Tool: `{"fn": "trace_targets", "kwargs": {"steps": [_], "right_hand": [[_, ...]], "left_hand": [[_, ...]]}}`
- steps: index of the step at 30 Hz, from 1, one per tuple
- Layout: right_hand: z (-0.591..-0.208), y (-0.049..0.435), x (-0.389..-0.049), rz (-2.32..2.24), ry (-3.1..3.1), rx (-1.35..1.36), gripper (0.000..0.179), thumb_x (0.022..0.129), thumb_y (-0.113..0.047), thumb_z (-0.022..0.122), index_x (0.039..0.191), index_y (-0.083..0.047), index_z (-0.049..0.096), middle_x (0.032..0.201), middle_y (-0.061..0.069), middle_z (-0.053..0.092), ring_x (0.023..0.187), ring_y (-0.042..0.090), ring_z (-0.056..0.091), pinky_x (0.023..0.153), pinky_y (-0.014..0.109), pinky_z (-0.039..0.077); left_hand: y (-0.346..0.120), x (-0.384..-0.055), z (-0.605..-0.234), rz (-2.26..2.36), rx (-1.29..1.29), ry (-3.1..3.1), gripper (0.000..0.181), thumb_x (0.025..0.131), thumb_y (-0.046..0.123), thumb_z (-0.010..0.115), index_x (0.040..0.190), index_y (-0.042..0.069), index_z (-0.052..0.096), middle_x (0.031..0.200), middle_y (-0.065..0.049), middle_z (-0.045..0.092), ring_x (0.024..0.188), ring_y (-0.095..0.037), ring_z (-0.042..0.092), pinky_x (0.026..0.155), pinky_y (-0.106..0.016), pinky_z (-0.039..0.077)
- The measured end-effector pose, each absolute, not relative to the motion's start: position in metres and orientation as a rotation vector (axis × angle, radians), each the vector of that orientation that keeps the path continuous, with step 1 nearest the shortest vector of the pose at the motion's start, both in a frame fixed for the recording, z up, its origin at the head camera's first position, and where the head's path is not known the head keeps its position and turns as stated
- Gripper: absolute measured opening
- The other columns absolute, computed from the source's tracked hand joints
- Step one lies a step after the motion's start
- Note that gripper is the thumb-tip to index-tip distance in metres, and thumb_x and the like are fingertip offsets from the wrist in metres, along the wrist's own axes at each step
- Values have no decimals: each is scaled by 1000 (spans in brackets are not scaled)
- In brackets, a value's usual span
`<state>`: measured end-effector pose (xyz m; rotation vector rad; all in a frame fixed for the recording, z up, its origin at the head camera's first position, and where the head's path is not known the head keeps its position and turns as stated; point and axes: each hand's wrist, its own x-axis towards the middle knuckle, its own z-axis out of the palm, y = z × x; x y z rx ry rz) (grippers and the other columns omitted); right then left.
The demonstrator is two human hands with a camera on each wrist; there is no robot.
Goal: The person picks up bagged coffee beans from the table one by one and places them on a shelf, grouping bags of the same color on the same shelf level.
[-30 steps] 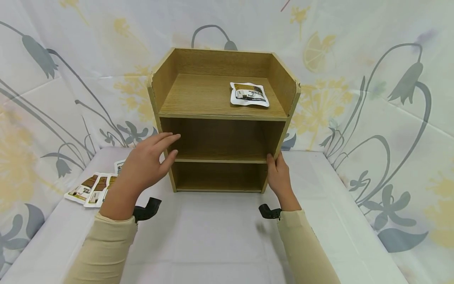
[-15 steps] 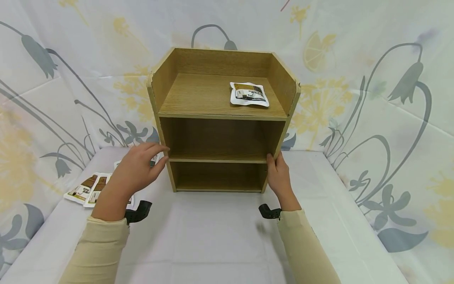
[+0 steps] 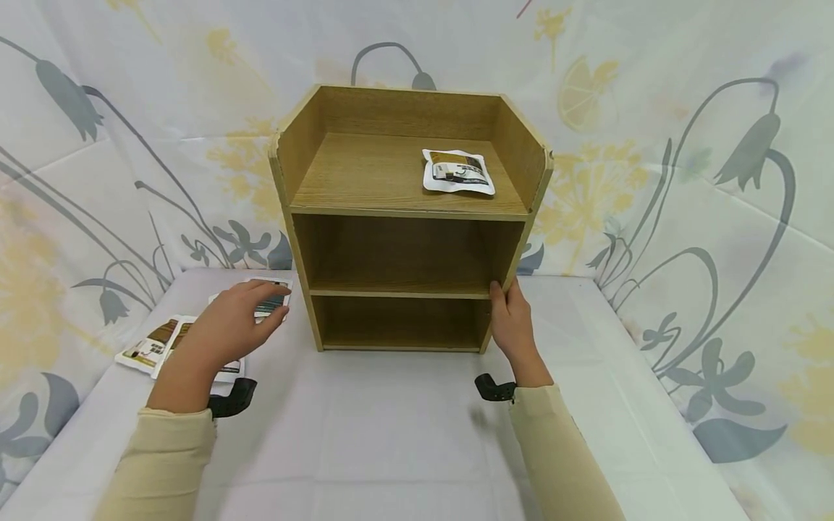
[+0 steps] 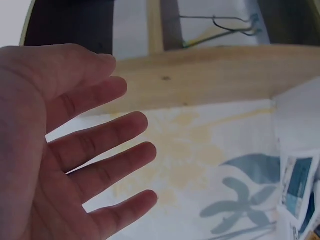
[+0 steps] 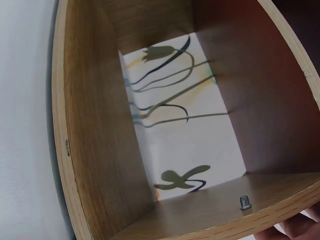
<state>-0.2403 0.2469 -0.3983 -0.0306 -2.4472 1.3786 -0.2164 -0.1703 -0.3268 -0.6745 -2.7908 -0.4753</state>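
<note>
A small wooden shelf (image 3: 365,174) with three levels stands upright in the middle. My right hand (image 3: 512,322) grips its right side panel, thumb at the front edge; in the right wrist view a few of its fingers (image 5: 295,227) show outside the panel. My left hand (image 3: 224,322) is apart from the shelf's left side, over some flat pouches. Its fingers look spread and relaxed in the left wrist view, with nothing in them. Near its fingertips lies a teal-labelled pouch (image 3: 276,293). A white pouch with a brown label (image 3: 457,172) lies on the top shelf, to the right.
Brown-labelled pouches (image 3: 146,347) lie overlapping on the white tablecloth (image 3: 391,434) at the left, partly hidden by the left forearm. Patterned cloth (image 3: 684,181) hangs close behind the shelf and along both sides. A small metal peg (image 5: 244,202) sticks out inside the shelf.
My left hand has moved away from the shelf's left edge, leftward and down towards the pouches, uncovering the teal one. The right hand and the shelf have stayed put.
</note>
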Motion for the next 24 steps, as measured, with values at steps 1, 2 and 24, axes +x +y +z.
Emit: {"fn": "trace_targets", "kwargs": {"steps": [1, 2, 24], "right_hand": [[-398, 247, -240, 1377, -2445, -31, 56, 103, -48, 30, 148, -14, 32, 143, 20, 48, 128, 38, 50, 102, 58, 44], [-398, 247, -240, 1378, -2444, -29, 57, 103, -48, 30, 148, -14, 32, 143, 20, 47, 128, 38, 50, 102, 58, 44], [-398, 246, -240, 1374, -2457, -55, 55, 103, -46, 29, 147, -13, 32, 140, 21, 50, 128, 38, 50, 101, 57, 44]], "left_hand": [[-173, -217, -328, -473, -672, -2805, 32, 94, 20, 58, 122, 4, 63, 125, -22, 62, 118, -42, 55, 99, -58, 44], [-175, -217, -330, -469, -665, -2819, 33, 94, 21, 58, 122, 3, 63, 126, -22, 62, 119, -42, 55, 99, -58, 44], [-213, -222, -368, -510, -610, -3050, 42, 91, 25, 64, 124, 1, 62, 117, -22, 65, 93, -32, 65, 83, -53, 52]]}}
